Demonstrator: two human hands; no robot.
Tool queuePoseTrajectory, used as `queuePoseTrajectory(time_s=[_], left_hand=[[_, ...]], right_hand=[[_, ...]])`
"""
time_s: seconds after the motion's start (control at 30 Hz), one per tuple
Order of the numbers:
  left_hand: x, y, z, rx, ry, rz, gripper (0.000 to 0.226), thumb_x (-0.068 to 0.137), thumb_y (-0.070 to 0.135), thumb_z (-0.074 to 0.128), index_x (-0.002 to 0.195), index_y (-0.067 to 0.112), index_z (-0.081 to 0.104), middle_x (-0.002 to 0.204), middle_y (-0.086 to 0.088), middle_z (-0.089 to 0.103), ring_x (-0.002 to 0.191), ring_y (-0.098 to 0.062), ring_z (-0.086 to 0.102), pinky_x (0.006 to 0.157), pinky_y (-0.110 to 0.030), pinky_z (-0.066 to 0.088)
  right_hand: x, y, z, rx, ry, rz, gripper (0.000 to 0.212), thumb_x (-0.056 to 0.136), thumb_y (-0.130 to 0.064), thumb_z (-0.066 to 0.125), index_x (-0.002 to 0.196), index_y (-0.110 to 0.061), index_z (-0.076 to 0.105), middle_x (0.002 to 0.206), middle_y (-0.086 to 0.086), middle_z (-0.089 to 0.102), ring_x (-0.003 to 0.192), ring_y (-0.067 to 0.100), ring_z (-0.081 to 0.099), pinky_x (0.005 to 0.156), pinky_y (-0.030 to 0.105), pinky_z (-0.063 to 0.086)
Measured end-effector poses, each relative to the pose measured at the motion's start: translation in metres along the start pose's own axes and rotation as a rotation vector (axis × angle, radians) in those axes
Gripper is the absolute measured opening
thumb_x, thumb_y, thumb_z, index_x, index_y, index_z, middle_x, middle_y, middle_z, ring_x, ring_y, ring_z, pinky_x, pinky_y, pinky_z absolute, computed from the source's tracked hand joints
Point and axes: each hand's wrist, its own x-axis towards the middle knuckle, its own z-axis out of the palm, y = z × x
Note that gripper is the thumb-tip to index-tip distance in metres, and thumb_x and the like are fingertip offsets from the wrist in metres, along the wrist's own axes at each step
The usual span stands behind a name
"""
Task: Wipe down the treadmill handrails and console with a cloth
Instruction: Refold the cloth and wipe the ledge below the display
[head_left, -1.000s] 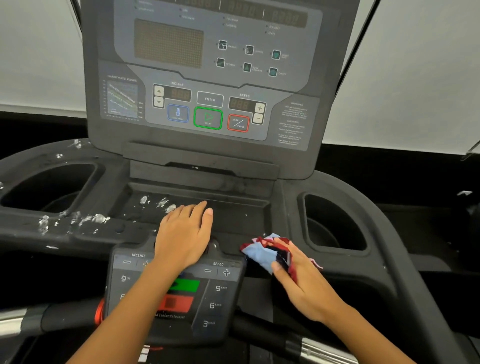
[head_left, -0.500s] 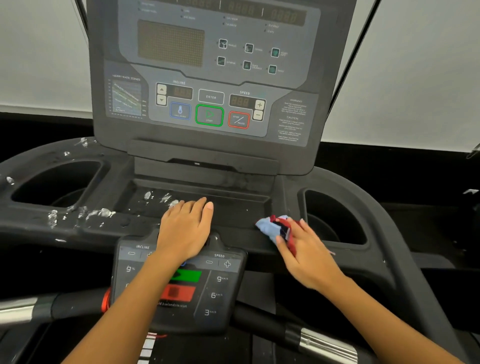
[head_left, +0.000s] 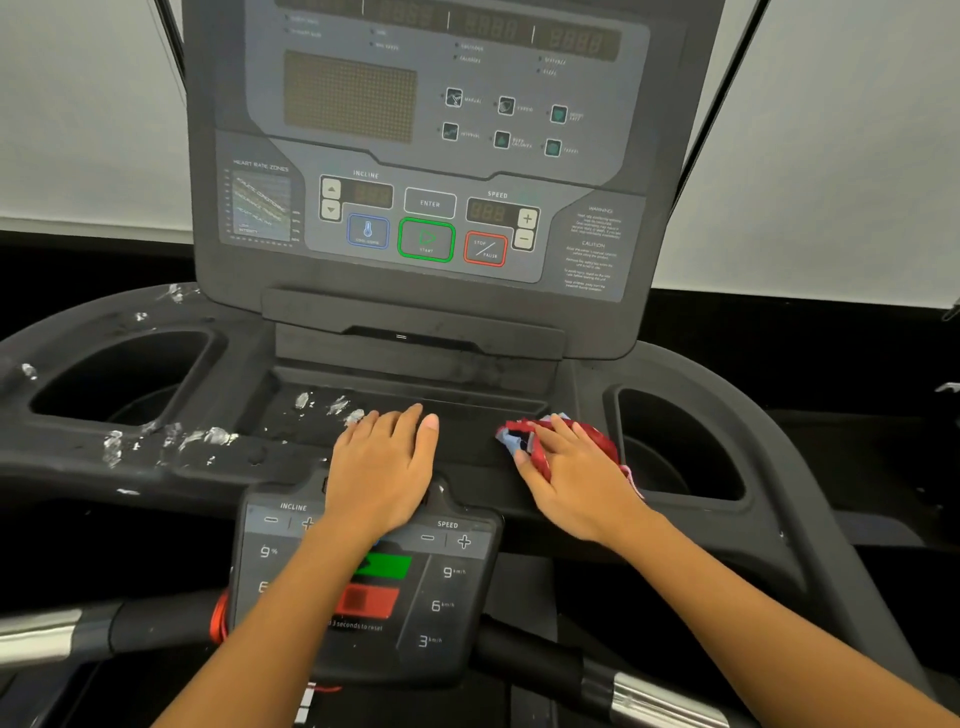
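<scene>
The treadmill's upright console (head_left: 426, 156) fills the top centre, with a dark tray (head_left: 467, 431) below it. My right hand (head_left: 576, 478) lies flat with straight fingers on a red and blue cloth (head_left: 597, 436), pressing it onto the tray's right part. My left hand (head_left: 384, 467) rests flat, fingers together, on the tray's middle just above the lower keypad (head_left: 441, 582). White smears (head_left: 208, 436) streak the tray's left part and the left shelf. Handrail bars (head_left: 649, 701) run low at both sides.
Deep cup holders sit to the left (head_left: 119, 374) and right (head_left: 675, 441) of the tray. The lower keypad carries green and red buttons partly hidden by my left forearm. A pale wall stands behind the console.
My right hand has slid the cloth up from the front ledge onto the tray's right part and flattened over it. My left hand has stayed in place.
</scene>
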Motion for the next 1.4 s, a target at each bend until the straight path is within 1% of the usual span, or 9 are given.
queuePoseTrajectory(time_s=[0.13,0.33,0.57,0.73,0.83,1.07,1.17,1.3,1.4], left_hand=[[0.001,0.001,0.0,-0.014,-0.013,-0.001,0.091,0.071,0.059,-0.009,0.135,0.024,0.046,0.134,0.003,0.053,0.13,-0.024,0.039,0.109,-0.034,0.021],[0.002,-0.001,-0.005,-0.086,-0.04,0.013,0.085,0.077,0.059,-0.006,0.135,0.023,0.045,0.135,0.004,0.052,0.131,-0.022,0.038,0.109,-0.034,0.022],[0.003,0.003,-0.027,-0.468,-0.188,-0.098,0.048,0.1,0.04,0.017,0.141,0.025,0.036,0.145,0.0,0.039,0.136,-0.017,0.027,0.108,-0.028,0.017],[0.012,-0.006,-0.036,-0.926,-0.298,-0.24,0.051,0.089,0.054,0.027,0.135,0.035,0.04,0.144,0.008,0.039,0.132,-0.008,0.029,0.106,-0.028,0.02],[0.014,-0.013,-0.047,-1.15,-0.219,-0.282,0.027,0.097,0.03,0.036,0.122,0.028,0.047,0.135,-0.003,0.048,0.128,-0.018,0.041,0.106,-0.031,0.029],[0.015,-0.018,-0.075,-1.153,-0.162,-0.135,0.019,0.094,0.024,0.049,0.104,0.036,0.06,0.115,0.008,0.061,0.11,-0.009,0.056,0.099,-0.032,0.042],[0.012,-0.007,-0.084,-1.145,-0.237,-0.024,0.034,0.089,0.037,0.055,0.123,0.036,0.053,0.126,0.012,0.055,0.114,0.002,0.05,0.095,-0.021,0.041],[0.01,-0.011,-0.084,-1.136,-0.282,0.008,0.09,0.056,0.074,0.064,0.136,0.047,0.032,0.139,0.013,0.042,0.124,-0.004,0.045,0.106,-0.035,0.036],[0.008,-0.025,-0.089,-1.195,-0.17,0.005,0.086,0.057,0.066,0.068,0.133,0.046,0.035,0.133,0.012,0.05,0.117,-0.004,0.052,0.1,-0.034,0.042]], right_hand=[[0.027,-0.012,0.002,0.081,-0.041,0.076,0.044,0.101,-0.038,0.032,0.129,-0.011,0.053,0.136,0.005,0.052,0.132,0.021,0.037,0.111,0.027,0.019],[0.012,0.0,0.008,0.061,-0.012,0.071,0.047,0.1,-0.041,0.031,0.128,-0.012,0.055,0.14,-0.001,0.047,0.136,0.013,0.03,0.113,0.024,0.009],[0.023,-0.029,0.026,0.038,-0.005,0.182,0.049,0.1,-0.044,0.025,0.136,-0.018,0.046,0.15,-0.002,0.032,0.143,0.018,0.014,0.117,0.042,-0.001],[0.027,-0.036,-0.009,0.698,-0.262,0.31,0.043,0.101,-0.04,0.028,0.141,-0.027,0.035,0.146,0.002,0.039,0.122,0.015,0.04,0.111,0.031,0.024],[0.025,-0.03,-0.03,1.404,-0.034,0.582,0.044,0.099,-0.04,0.036,0.139,-0.022,0.041,0.135,-0.001,0.051,0.104,0.011,0.053,0.095,0.024,0.037],[0.027,-0.069,-0.054,1.716,0.245,0.593,0.036,0.096,-0.043,0.041,0.088,-0.023,0.07,0.077,-0.001,0.074,0.069,0.014,0.071,0.071,0.032,0.054],[0.032,-0.107,-0.054,1.858,0.113,0.428,0.053,0.094,-0.052,0.035,0.086,-0.022,0.077,0.095,0.006,0.073,0.088,0.02,0.069,0.09,0.038,0.048],[0.037,-0.145,-0.036,1.95,-0.218,0.2,0.08,0.084,-0.072,0.025,0.135,-0.015,0.049,0.133,0.011,0.055,0.127,0.025,0.048,0.111,0.042,0.03],[0.039,-0.158,-0.03,1.926,-0.366,0.113,0.084,0.081,-0.076,0.02,0.141,-0.02,0.041,0.14,0.003,0.049,0.134,0.018,0.04,0.114,0.037,0.026]])
